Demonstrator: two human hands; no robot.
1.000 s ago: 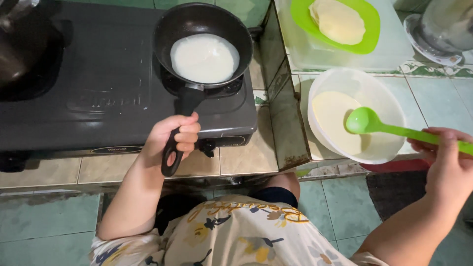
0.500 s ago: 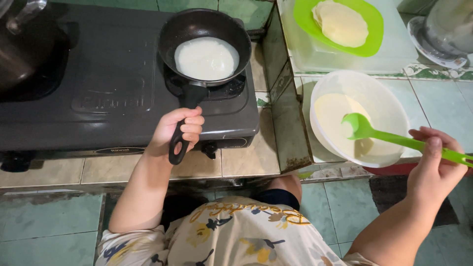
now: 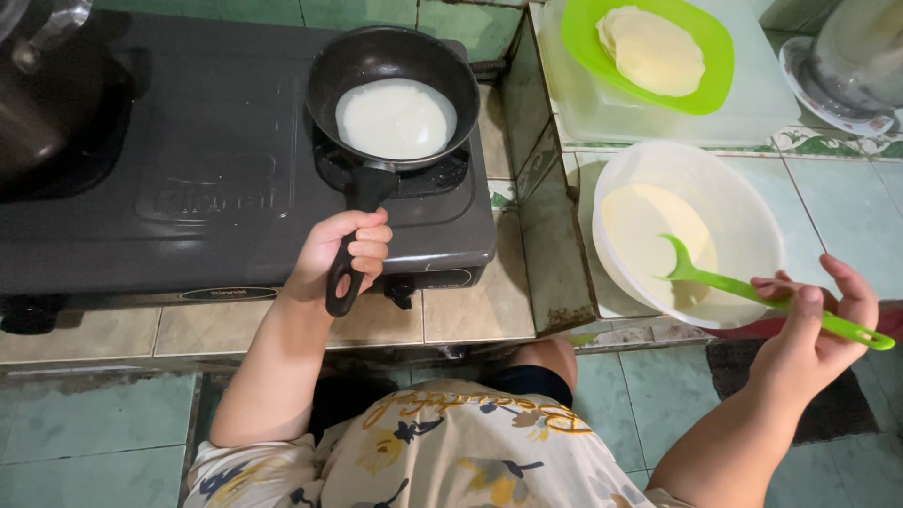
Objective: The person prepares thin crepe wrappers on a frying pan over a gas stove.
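Two hands point(image 3: 350, 252) hold pan point(image 3: 395, 85), ladle point(image 3: 752, 296) beside bowl point(image 3: 743, 207).

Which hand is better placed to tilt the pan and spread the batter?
Left, probably. The left hand already grips the handle of the small black frying pan, while the right hand holds the green plastic ladle in the white bowl.

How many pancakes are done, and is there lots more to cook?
Some are done: a small stack of thin pancakes lies on the green plate. One round of pale batter sits in the black pan, whose handle the left hand grips. The right hand dips the green ladle into the white bowl, where batter remains.
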